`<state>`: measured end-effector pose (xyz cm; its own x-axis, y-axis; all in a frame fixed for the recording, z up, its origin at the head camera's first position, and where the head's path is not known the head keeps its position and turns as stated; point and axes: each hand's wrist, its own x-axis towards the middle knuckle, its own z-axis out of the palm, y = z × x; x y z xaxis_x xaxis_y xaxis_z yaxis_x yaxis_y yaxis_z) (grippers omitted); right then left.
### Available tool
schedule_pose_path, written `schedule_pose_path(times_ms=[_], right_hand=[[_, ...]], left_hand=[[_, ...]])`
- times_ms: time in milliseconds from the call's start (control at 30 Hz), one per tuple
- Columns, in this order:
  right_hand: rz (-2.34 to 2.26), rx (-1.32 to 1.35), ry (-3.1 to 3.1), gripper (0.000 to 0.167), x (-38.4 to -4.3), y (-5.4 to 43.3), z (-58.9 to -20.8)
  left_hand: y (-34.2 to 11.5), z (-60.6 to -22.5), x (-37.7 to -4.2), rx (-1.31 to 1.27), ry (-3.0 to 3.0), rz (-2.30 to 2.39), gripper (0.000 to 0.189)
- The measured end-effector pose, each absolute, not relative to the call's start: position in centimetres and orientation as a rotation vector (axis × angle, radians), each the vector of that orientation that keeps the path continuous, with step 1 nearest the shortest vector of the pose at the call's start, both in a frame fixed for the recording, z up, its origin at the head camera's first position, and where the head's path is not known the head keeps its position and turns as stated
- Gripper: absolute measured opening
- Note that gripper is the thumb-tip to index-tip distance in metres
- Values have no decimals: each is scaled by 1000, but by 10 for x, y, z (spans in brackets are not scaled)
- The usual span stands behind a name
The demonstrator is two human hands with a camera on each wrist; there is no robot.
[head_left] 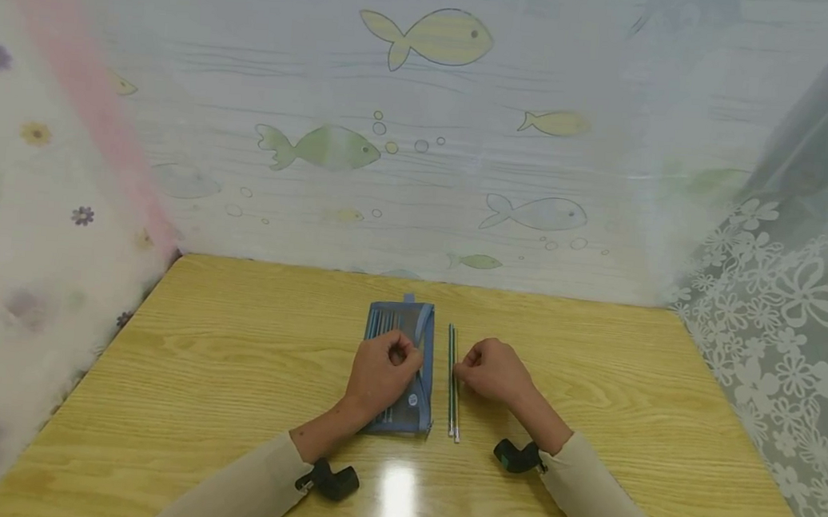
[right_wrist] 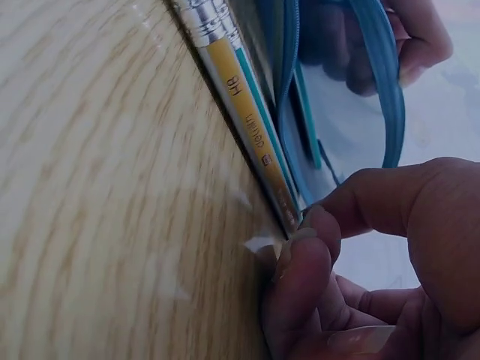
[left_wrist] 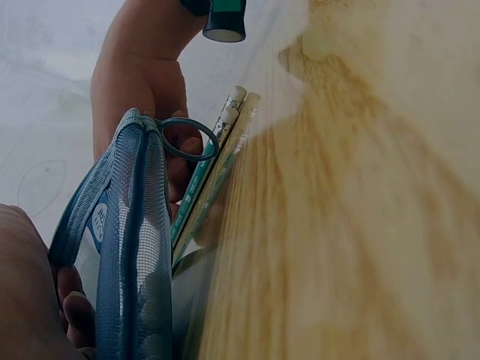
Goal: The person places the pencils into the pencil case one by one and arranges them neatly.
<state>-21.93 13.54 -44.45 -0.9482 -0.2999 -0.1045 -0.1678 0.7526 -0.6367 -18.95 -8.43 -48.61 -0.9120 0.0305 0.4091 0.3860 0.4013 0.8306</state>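
Observation:
A blue mesh pencil case lies flat on the table, several pencils inside showing through its mesh. Its zipped side gapes toward the right, and my left hand pinches the lifted edge of that opening. Just right of the case, a green pencil and a yellow pencil lie side by side, white erasers toward me. My right hand pinches the yellow pencil between thumb and forefinger near its middle. In the right wrist view, "HB" shows on the yellow pencil; the fingertips hide its far part.
The wood-grain table carries a bright reflection near its front. A fish-print curtain hangs along the back edge. Floral cloth borders the left side, and white flower lace the right. Each wrist bears a small black camera.

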Motion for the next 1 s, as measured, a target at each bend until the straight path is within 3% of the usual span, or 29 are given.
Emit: schedule_pose_path(times_ms=[300, 767, 1000], right_hand=[[-933, -366, 2768, 22, -221, 137, -448], [-839, -358, 2799, 48, -218, 134, -447], [-823, -349, 2772, 51, -218, 136, -441]], left_hand=[[-83, -486, -191, -356, -2338, -1516, 14], [-85, -486, -189, -357, -2344, -1509, 14], [-84, -484, -190, -352, -2340, -1521, 14]])
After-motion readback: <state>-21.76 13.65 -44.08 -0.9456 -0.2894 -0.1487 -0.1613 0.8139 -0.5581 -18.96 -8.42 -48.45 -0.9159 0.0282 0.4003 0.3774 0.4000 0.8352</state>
